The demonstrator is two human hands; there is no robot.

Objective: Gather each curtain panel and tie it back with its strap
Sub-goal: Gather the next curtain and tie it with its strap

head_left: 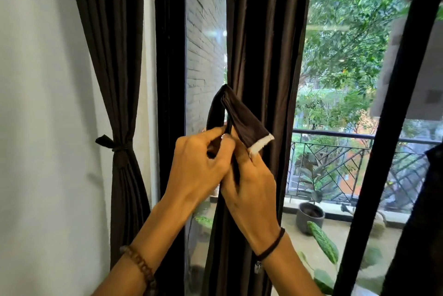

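With the dark brown pleated curtain panel (119, 94) by the wall (43, 104) already tied, the left hand (201, 161) and right hand (251, 188) both pinched the white-tipped dark fabric strap (242, 117) looped at the gathered middle panel (268, 56) near the left edge of the window (206, 61), so knotting it snug looked next.

Narrow gap between frame post (169, 80) and curtain panel (268, 56); window glass (206, 56) blocks behind; slanted bar (386, 128) crowds right.

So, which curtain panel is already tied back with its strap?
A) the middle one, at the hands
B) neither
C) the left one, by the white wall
C: a knotted strap cinches the left curtain panel; the left hand and right hand hold the middle panel's strap, its end loose.
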